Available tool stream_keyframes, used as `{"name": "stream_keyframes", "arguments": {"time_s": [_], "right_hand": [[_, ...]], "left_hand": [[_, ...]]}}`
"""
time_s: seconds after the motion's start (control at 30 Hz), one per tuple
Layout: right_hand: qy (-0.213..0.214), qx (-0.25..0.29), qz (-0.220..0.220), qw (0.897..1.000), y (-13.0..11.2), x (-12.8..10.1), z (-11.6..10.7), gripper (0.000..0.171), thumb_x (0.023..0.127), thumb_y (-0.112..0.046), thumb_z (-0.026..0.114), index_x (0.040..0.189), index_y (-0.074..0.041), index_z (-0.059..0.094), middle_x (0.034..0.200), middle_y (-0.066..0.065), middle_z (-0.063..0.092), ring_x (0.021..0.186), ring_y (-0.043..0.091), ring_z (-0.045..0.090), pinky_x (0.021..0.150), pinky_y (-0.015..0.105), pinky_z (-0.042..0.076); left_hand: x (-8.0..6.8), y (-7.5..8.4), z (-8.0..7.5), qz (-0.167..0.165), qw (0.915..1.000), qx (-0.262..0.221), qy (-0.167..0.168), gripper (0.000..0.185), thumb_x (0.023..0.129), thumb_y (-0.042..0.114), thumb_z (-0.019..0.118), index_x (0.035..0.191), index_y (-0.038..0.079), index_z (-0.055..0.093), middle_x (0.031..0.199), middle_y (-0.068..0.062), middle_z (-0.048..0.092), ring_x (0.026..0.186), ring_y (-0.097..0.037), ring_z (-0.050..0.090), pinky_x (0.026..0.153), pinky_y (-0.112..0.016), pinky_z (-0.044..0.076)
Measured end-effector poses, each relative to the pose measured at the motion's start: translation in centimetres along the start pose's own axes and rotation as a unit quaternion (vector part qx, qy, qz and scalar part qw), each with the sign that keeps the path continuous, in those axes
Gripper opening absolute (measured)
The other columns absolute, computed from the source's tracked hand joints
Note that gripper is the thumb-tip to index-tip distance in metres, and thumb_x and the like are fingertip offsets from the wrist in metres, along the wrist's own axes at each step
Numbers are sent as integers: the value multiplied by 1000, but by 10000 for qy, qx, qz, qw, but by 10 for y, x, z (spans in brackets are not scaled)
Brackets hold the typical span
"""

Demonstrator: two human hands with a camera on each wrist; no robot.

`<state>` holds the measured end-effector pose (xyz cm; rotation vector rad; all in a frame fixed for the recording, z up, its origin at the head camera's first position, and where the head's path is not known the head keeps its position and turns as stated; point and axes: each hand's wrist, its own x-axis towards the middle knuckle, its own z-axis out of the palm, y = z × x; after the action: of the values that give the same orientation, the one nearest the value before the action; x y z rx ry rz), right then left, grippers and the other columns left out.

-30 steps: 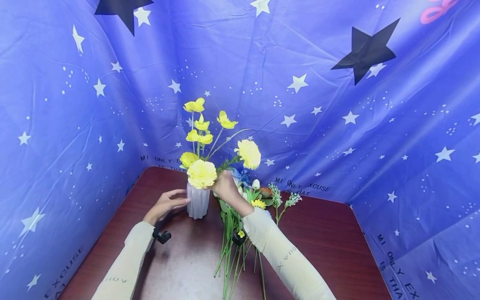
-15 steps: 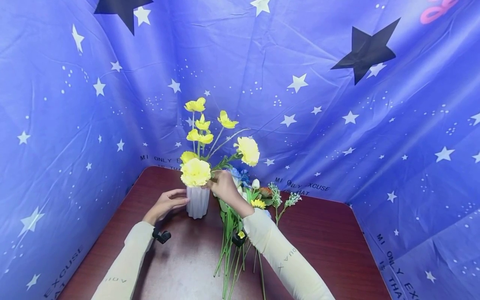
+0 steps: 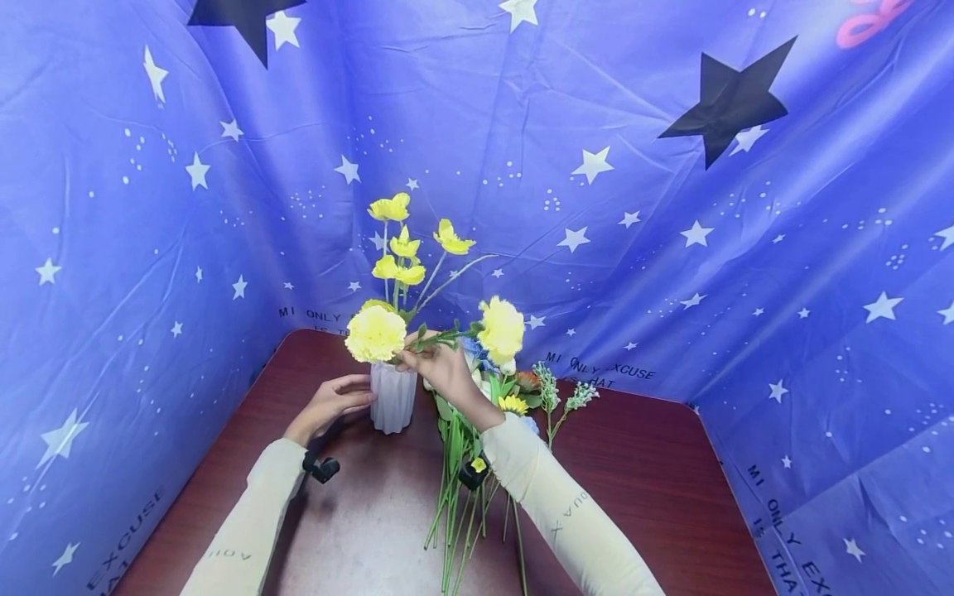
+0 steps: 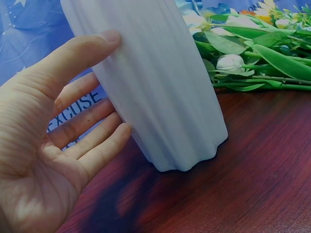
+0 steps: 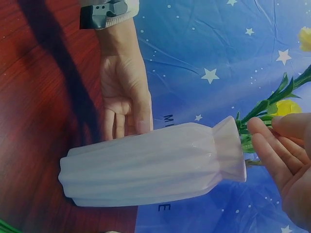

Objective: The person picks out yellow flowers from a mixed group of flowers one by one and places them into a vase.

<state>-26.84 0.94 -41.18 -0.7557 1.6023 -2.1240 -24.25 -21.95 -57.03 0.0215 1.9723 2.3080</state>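
Observation:
A pale ribbed vase (image 3: 393,399) stands upright on the table, with thin-stemmed yellow flowers (image 3: 405,243) rising from it. My left hand (image 3: 328,409) rests against its left side, the thumb tip on the vase (image 4: 150,92) and the other fingertips at its edge. At the vase mouth my right hand (image 3: 450,372) pinches the leafy stem of a yellow carnation. One full bloom (image 3: 376,333) hangs over the front of the rim, another (image 3: 501,329) leans out to the right. In the right wrist view, green leaves (image 5: 260,109) show behind the right fingertips; the stem's lower end is hidden.
Right of the vase lies a pile of artificial flowers, with a white tulip (image 4: 230,63), a small sunflower (image 3: 513,405) and long green stems (image 3: 450,505) pointing toward me. Pale sprigs (image 3: 581,397) lie farther right. A starry blue cloth (image 3: 596,248) encloses the table (image 3: 633,488).
The front carnation bloom has shifted left and slightly down over the vase rim. The right bloom dipped lower and moved a little right. My left hand and the vase stay put.

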Motion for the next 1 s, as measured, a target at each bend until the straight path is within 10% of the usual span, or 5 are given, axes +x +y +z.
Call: {"name": "stream_keyframes", "arguments": {"time_s": [0.17, 0.33, 1.0], "right_hand": [[591, -2834, -466, 9561, 1, 4, 2, 13, 93, -5, 72, 102, 5, 72, 87, 18, 77, 70, 25, 77, 71, 27, 66], [731, -2387, -390, 9676, 3, 4, 3, 20, 96, -7, 70, 106, 10, 72, 96, 29, 74, 80, 43, 75, 77, 35, 66], [1208, -2110, -148, 9699, 4, 12, 11, 22, 100, -4, 63, 105, 16, 71, 98, 33, 72, 78, 39, 76, 71, 34, 67]], "left_hand": [[0, 1, 0, -68, 9999, 148, 52, 58, 93, 2, 71, 142, -15, 46, 118, -5, 70, 100, -4, 70, 104, -44, 56], [1, 1, 1, -41, 9998, 165, 97, 56, 93, 2, 71, 141, -15, 47, 116, -3, 71, 99, -4, 70, 102, -41, 58], [-2, 0, 0, -92, 9997, 194, 100, 58, 93, 4, 72, 142, -15, 46, 113, -2, 71, 97, -3, 70, 101, -41, 58]]}}
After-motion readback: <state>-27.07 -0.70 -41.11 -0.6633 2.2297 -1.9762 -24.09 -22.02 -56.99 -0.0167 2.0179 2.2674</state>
